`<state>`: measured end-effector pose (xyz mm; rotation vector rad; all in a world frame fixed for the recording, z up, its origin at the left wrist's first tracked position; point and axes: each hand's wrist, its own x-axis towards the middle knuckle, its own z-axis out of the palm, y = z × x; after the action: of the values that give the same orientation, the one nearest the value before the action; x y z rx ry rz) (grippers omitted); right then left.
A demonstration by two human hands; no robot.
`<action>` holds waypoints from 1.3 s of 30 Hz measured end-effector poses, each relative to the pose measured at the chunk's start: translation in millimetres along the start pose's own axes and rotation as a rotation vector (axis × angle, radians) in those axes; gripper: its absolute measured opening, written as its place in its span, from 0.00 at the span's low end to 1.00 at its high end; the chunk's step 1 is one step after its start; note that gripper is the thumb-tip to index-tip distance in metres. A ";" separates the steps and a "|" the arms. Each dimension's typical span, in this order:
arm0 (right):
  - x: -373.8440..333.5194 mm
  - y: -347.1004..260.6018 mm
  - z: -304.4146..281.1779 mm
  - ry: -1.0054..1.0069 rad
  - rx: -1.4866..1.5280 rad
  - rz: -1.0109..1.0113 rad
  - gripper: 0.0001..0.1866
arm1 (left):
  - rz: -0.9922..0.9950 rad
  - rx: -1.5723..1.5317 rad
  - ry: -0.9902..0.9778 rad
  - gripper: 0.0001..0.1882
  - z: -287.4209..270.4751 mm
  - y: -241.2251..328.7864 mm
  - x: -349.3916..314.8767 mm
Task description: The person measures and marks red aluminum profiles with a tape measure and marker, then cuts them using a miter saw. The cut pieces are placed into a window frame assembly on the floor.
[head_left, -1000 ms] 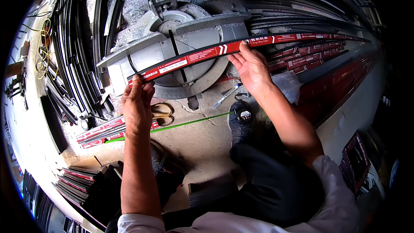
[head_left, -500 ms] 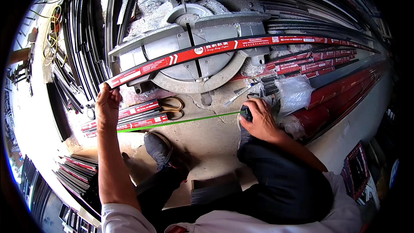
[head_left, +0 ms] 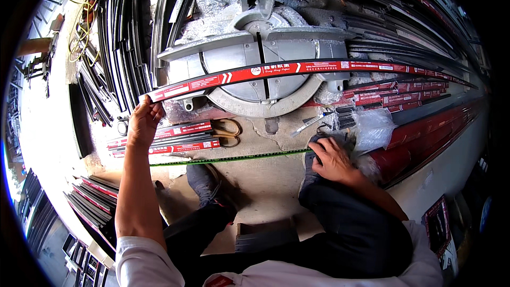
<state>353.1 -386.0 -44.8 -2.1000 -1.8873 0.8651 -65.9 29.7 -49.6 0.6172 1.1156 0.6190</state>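
Note:
My left hand [head_left: 142,121] pinches the left end of a long metal profile [head_left: 196,82] faced with red printed film. The profile stretches rightward across the front of a mitre saw [head_left: 289,37]. A green tape-measure blade [head_left: 234,157] runs below it, its dark-marked side showing, and passes behind my left forearm, where its end is hidden. At the blade's right end, by my right shoe, my right hand [head_left: 333,159] has its fingers curled over the tape measure; the case is hidden.
Short red-filmed profiles [head_left: 186,145] lie on the floor beside tan loops. Black profiles [head_left: 119,42] crowd the far left. Clear plastic wrap [head_left: 373,129] and thick red-wrapped bundles [head_left: 394,160] flank my right hand. More profiles [head_left: 93,207] are stacked at lower left.
The view has shifted, so the saw appears farther right. The tape blade has turned from plain green to its marked side. My right hand has curled further over the case, hiding it.

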 end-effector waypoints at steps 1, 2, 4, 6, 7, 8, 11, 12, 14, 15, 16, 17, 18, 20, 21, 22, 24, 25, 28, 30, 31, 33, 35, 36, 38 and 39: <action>2.4 -2.5 -7.2 -0.018 0.041 -0.009 0.26 | -0.018 0.027 -0.049 0.08 -2.5 4.8 -1.0; 3.9 -5.0 -15.1 -0.004 0.067 -0.004 0.25 | -0.031 0.073 -0.009 0.09 -1.7 6.0 -1.3; 8.5 -10.7 -35.3 -0.051 0.068 0.020 0.25 | -0.053 0.197 0.071 0.09 -0.4 11.8 -1.6; 15.0 -18.2 -59.8 -0.070 0.046 0.054 0.25 | -0.001 0.386 0.134 0.12 6.8 14.0 -3.4; 19.4 -22.2 -74.0 -0.053 0.032 0.061 0.24 | 0.013 0.509 0.161 0.14 11.5 19.1 -2.9; 26.8 -24.8 -86.2 -0.041 0.024 0.045 0.23 | 0.039 0.656 0.205 0.17 10.6 26.6 -3.8; 51.7 -26.6 -116.3 0.029 0.011 -0.012 0.22 | 0.270 1.210 0.344 0.20 -15.8 51.4 4.4; 59.6 -26.3 -128.4 0.040 -0.011 -0.023 0.22 | 0.480 1.205 0.467 0.24 -9.9 43.1 -3.3; 65.6 -20.4 -158.0 0.078 -0.047 -0.004 0.20 | 0.614 1.302 0.393 0.26 44.3 47.1 -15.0; 70.4 -14.2 -166.7 0.100 -0.044 -0.001 0.19 | 0.672 1.312 0.335 0.26 69.1 49.6 -24.8; 75.9 -3.7 -172.1 0.142 -0.041 -0.029 0.17 | 0.702 1.366 0.264 0.28 88.5 50.3 -32.8; 84.1 0.7 -178.2 0.133 -0.009 0.001 0.17 | 0.727 1.393 0.219 0.33 93.7 46.3 -36.0; 89.4 7.4 -185.1 0.139 -0.021 -0.001 0.16 | 0.735 1.480 0.169 0.34 113.4 41.7 -43.6; 97.9 17.9 -197.5 0.144 -0.010 0.023 0.15 | 0.747 1.582 0.010 0.37 141.8 35.3 -52.6; 101.2 22.6 -202.1 0.138 0.007 0.052 0.15 | 0.770 1.590 -0.054 0.37 151.3 30.8 -50.9; 105.8 26.4 -206.0 0.121 -0.015 0.067 0.14 | 0.811 1.630 -0.079 0.37 155.0 27.6 -48.9; 114.6 39.0 -208.1 0.086 0.023 0.087 0.15 | 0.890 1.686 -0.122 0.36 153.0 19.3 -40.7; 117.6 45.3 -208.7 0.067 0.036 0.112 0.15 | 0.930 1.697 -0.142 0.36 151.5 14.0 -34.1; 124.3 60.4 -209.4 0.052 0.056 0.090 0.15 | 0.884 1.781 -0.139 0.32 154.9 6.1 -21.4; 128.1 67.9 -209.4 0.044 0.062 0.103 0.15 | 0.846 1.825 -0.138 0.30 152.9 4.5 -16.5; 129.1 71.6 -210.6 0.034 0.048 0.102 0.15 | 0.823 1.839 -0.139 0.29 153.9 4.4 -14.8; 131.0 76.8 -213.9 0.016 0.019 0.101 0.15 | 0.779 1.854 -0.135 0.28 154.1 5.2 -13.3; 132.4 77.5 -214.9 0.000 0.028 0.121 0.14 | 0.736 1.861 -0.123 0.29 150.9 7.4 -13.9; 133.1 78.0 -214.6 -0.008 0.033 0.131 0.14 | 0.731 1.870 -0.120 0.27 148.9 8.4 -15.1; 133.4 82.8 -215.8 -0.023 0.025 0.126 0.14 | 0.724 1.885 -0.115 0.24 145.2 11.0 -18.2; 133.2 84.3 -216.2 -0.030 0.021 0.123 0.14 | 0.731 1.895 -0.111 0.24 141.9 11.4 -18.8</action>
<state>542.3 -221.8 49.3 -2.2221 -1.7698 0.9432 59.9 4.1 14.8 2.7025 1.0952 -0.1106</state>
